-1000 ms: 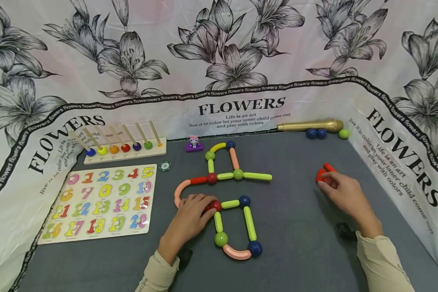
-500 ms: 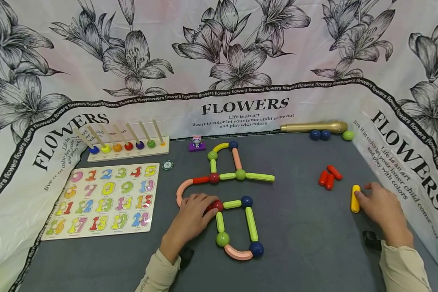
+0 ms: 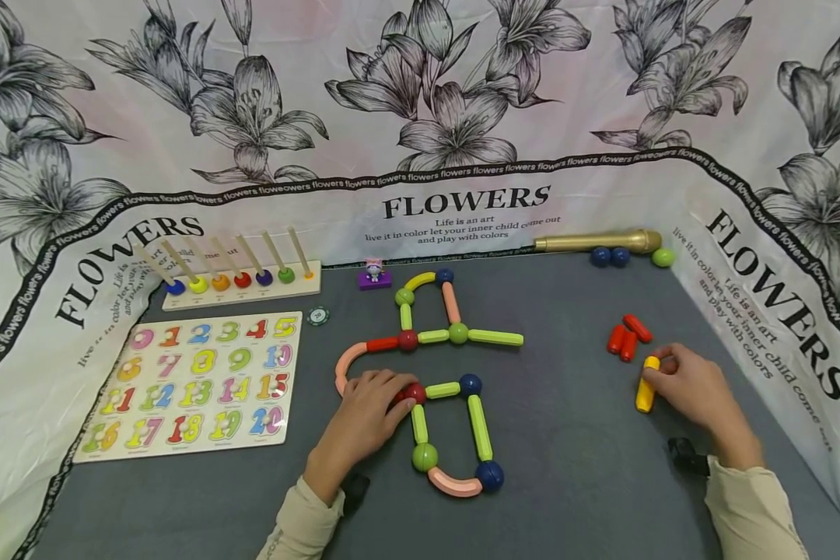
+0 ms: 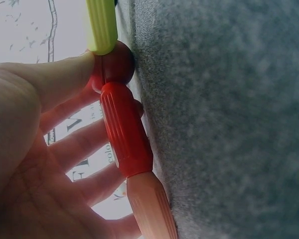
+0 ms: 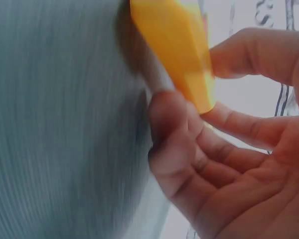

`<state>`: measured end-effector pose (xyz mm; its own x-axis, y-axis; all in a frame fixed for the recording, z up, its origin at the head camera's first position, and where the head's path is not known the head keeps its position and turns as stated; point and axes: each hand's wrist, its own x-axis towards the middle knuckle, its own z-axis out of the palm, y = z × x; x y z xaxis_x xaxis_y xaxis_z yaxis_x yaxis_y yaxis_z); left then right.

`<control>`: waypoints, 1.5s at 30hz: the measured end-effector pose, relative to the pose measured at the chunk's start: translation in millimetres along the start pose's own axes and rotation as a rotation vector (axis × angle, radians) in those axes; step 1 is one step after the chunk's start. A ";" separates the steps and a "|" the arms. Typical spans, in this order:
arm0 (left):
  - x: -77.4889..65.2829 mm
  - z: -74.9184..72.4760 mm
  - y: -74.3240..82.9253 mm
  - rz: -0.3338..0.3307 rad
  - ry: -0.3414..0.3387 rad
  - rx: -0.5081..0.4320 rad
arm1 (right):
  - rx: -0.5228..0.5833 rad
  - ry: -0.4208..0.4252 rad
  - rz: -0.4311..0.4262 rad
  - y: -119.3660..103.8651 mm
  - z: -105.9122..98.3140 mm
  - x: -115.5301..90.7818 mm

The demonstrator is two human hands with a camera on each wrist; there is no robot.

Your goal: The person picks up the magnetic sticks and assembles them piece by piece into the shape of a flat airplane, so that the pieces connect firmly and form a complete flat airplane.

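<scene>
On the grey table lies a figure of magnetic balls and sticks. My left hand (image 3: pixel 367 412) rests at its left middle, thumb and fingers about a red ball (image 4: pixel 120 62) and the short red stick (image 4: pixel 127 129) joined to it. A curved pink stick (image 3: pixel 350 365) runs up from behind those fingers. To the right, my right hand (image 3: pixel 696 389) pinches a yellow stick (image 3: pixel 647 385) between thumb and fingers. In the right wrist view this yellow stick (image 5: pixel 177 47) shows large and blurred. Several loose red sticks (image 3: pixel 628 341) lie just beyond it.
A number puzzle board (image 3: pixel 206 316) lies at the left, with a peg counting stand (image 3: pixel 252 294) behind it. A poker chip (image 3: pixel 318 316) and a small figurine (image 3: pixel 374 274) stand nearby. A gold microphone (image 3: pixel 595 241), blue balls (image 3: pixel 610 257) and a green ball (image 3: pixel 663 257) are along the back right.
My right hand has gone from the loose red sticks out to the right, taken hold of the yellow stick, and moved back left with it. My left hand has stayed in place.
</scene>
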<state>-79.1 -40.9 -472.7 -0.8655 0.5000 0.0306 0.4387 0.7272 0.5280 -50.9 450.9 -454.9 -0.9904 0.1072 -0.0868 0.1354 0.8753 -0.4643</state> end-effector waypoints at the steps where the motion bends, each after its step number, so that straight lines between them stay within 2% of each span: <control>1: 0.0 -0.1 0.1 -0.001 -0.001 0.001 | 0.021 0.000 -0.014 -4.2 2.5 0.0; 5: 0.8 0.1 0.5 -0.002 -0.010 -0.002 | 0.155 -0.037 -0.034 -20.4 10.7 0.5; 11: 1.1 -0.6 -0.3 -0.004 -0.009 0.010 | 0.450 -0.137 -0.059 -46.1 27.9 9.7; 15: 1.2 -1.9 -1.8 -0.008 -0.013 0.014 | 0.558 -0.165 -0.075 -68.6 42.5 17.6; 21: 1.1 -2.4 -4.0 -0.012 -0.004 0.013 | 0.664 -0.202 -0.083 -105.9 65.5 27.5; 27: 1.8 -0.3 -2.8 -0.009 -0.008 0.015 | 0.770 -0.188 -0.059 -126.7 80.7 31.5; 39: 1.3 -0.1 -1.2 -0.002 -0.011 0.016 | 0.827 -0.138 0.017 -138.6 96.7 29.9; 45: 0.6 1.1 -1.3 0.000 -0.010 0.014 | 0.850 -0.163 0.041 -135.9 96.8 30.1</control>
<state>-79.9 -41.1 -474.3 -0.8628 0.5050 0.0221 0.4426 0.7336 0.5157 -96.5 289.5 -479.7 -0.9771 0.0048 -0.2127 0.2087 0.2157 -0.9539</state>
